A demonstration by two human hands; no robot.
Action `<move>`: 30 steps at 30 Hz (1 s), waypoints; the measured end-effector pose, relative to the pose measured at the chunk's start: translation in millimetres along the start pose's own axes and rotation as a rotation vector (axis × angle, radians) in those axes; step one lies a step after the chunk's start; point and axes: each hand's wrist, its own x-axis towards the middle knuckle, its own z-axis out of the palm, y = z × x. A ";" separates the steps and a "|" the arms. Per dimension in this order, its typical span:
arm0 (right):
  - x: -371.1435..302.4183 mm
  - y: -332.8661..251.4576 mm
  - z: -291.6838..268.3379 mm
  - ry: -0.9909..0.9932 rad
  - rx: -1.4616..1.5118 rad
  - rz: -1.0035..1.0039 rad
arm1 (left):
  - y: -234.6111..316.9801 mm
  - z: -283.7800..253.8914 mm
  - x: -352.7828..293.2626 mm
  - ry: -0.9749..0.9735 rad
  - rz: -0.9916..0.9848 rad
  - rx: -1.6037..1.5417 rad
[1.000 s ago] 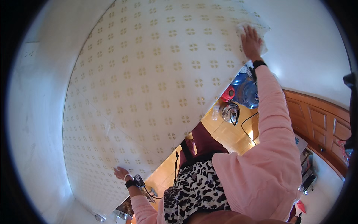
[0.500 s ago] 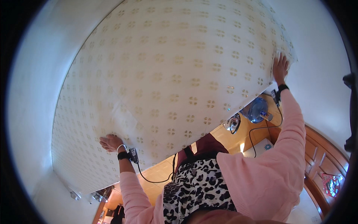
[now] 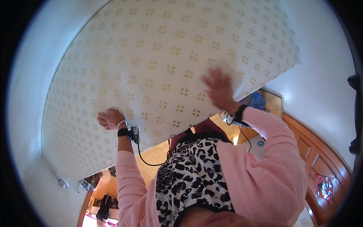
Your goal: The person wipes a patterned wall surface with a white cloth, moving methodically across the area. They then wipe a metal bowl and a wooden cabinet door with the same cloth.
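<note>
A white tablecloth printed with rows of pale gold four-petal marks covers the wide surface before me. A thin crease line runs across it. My left hand rests on the cloth at the left, its fingers laid down and slightly bent, with nothing visible in them. Over the middle right part, near the front edge, my right hand lies palm down with the fingers spread. It is a little blurred by motion, and a pale smear around its fingertips is too indistinct to make out.
White walls border the cloth at left and right. Below its front edge stand a blue water bottle and a shiny metal vessel on the wooden floor. A brown wooden door is at the lower right. A cable hangs from my left wrist device.
My right hand has come from the far right edge of the cloth leftward and nearer to me. My left hand sits slightly higher in the picture, and the view has shifted; the crease line shows plainly now.
</note>
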 end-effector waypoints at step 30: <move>99.3 482.3 -42.5 -0.260 -0.681 1.200 | -35.4 15.7 13.8 -0.013 0.073 -0.005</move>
